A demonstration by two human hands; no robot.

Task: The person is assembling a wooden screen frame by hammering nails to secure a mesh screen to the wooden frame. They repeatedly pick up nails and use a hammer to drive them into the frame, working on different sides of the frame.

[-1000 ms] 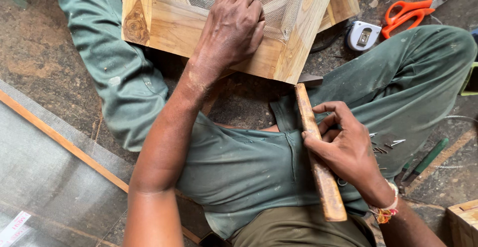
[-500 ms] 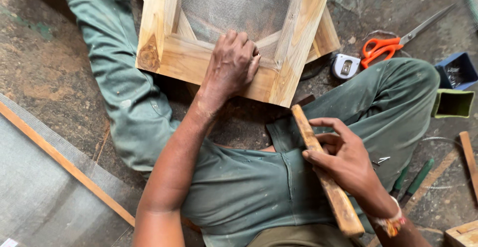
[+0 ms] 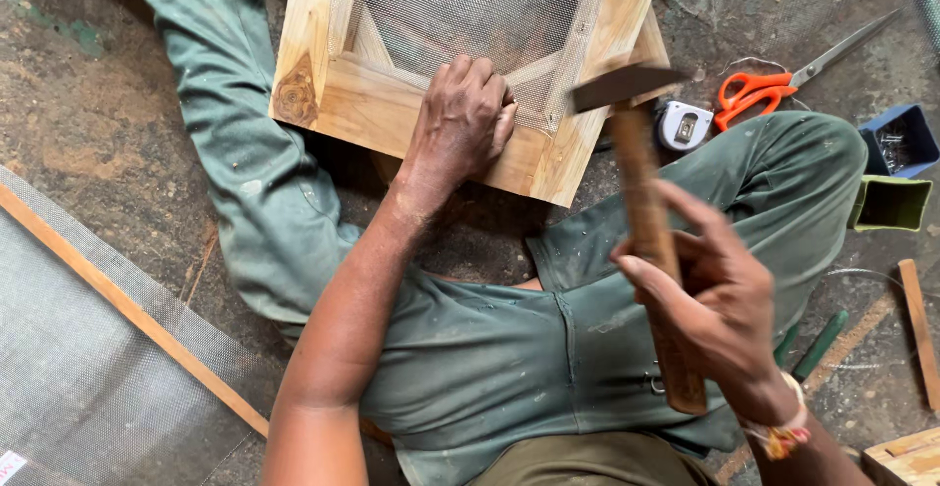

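Hammer (image 3: 646, 222) gripped in right hand (image 3: 720, 315), handle near-vertical, head toward top of frame. Left hand (image 3: 460, 119) flat, pinning mesh on wooden frame (image 3: 392, 104).

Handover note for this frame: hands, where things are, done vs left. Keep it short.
Left hand: pressed flat on the lower rail of the wooden mesh frame, at the mesh edge.
Right hand: gripping the wooden-handled hammer, head raised above the frame's lower right corner.
Nearby: tape measure, orange scissors, blue box.
Done: mesh laid over the frame.
Left: probably fastening the mesh edge; no nail visible.
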